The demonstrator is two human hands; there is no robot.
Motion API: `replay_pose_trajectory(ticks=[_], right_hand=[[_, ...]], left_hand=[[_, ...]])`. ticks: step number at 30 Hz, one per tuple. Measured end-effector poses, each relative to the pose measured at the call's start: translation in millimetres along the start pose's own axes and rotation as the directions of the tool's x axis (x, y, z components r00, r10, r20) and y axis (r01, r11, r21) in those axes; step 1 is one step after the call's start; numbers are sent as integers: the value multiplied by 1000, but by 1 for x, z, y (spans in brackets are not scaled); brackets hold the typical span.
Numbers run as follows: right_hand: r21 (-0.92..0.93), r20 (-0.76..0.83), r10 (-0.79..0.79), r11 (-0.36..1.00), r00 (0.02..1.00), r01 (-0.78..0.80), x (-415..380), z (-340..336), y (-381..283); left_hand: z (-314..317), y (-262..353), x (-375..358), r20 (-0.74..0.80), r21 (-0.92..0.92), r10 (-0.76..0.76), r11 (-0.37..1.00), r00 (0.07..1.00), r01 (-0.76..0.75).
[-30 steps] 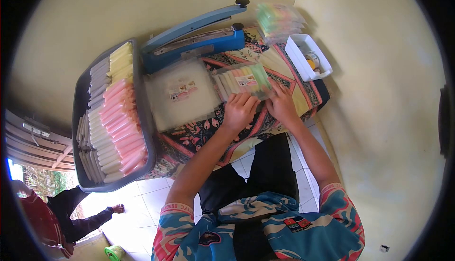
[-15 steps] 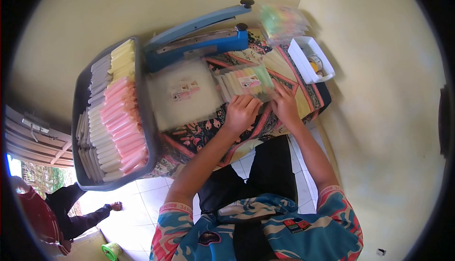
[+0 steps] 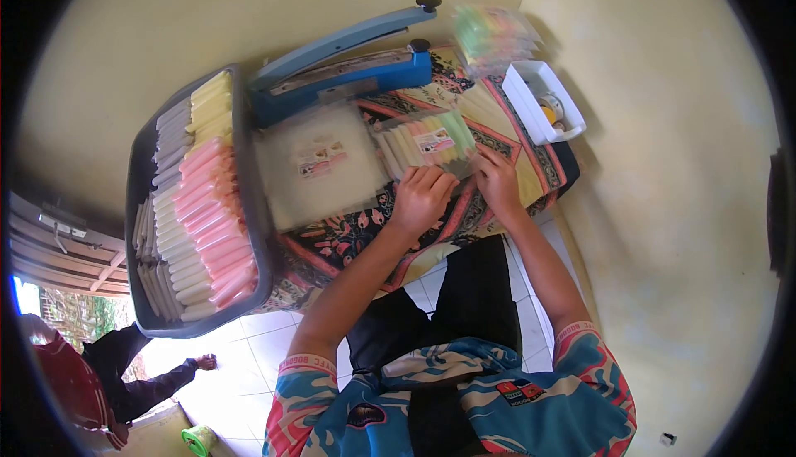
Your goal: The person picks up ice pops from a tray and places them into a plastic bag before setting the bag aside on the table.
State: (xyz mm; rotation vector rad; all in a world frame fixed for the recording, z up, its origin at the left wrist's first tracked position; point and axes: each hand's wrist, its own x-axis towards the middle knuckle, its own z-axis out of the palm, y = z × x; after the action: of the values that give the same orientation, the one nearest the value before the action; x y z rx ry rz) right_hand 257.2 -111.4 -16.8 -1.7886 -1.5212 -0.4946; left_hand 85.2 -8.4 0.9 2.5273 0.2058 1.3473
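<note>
A clear plastic bag (image 3: 429,142) lies on the patterned cloth, holding a row of grey, pink, cream and green stick-shaped packets under a small label. My left hand (image 3: 424,198) is closed on the bag's near edge, knuckles up. At its near right corner my right hand (image 3: 496,180) grips the plastic, fingers bent. Both hands hide part of that edge. To the left of this bag sits a stack of flat clear bags (image 3: 319,167) with similar labels.
A dark tub (image 3: 259,250) with rows of coloured sticks stands left. Behind are a blue heat sealer (image 3: 348,84) with its arm raised and a pile of filled bags (image 3: 495,38). A white box (image 3: 522,104) sits right. Another person (image 3: 75,382) is at lower left.
Almost nothing differs. Both hands stay at the bag's near edge, with only a slight shift of the right hand's fingers and of the view.
</note>
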Motion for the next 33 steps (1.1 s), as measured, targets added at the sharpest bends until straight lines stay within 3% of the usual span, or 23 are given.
replay_pose_trajectory(ticks=[3,6,15,30,33], right_hand=[[69,19,92,993,996,-93,2,-2,-6],[2,59,119,993,991,-119,2,-4,-9],[-68,-9,30,997,1000,-31,0,-3,-8],[-154,52,49,987,997,-41,1,2,-6],[-52,-14,28,998,1000,-29,-6,-2,-6]], left_hand=[[0,0,-1,9,9,-1,1000,1000,1],[1,0,-1,6,4,4,1000,1000,-4],[2,0,-2,14,12,37,999,999,-37],[-3,1,-7,118,96,140,984,983,-152],[-13,2,-8,176,116,145,979,974,-167]])
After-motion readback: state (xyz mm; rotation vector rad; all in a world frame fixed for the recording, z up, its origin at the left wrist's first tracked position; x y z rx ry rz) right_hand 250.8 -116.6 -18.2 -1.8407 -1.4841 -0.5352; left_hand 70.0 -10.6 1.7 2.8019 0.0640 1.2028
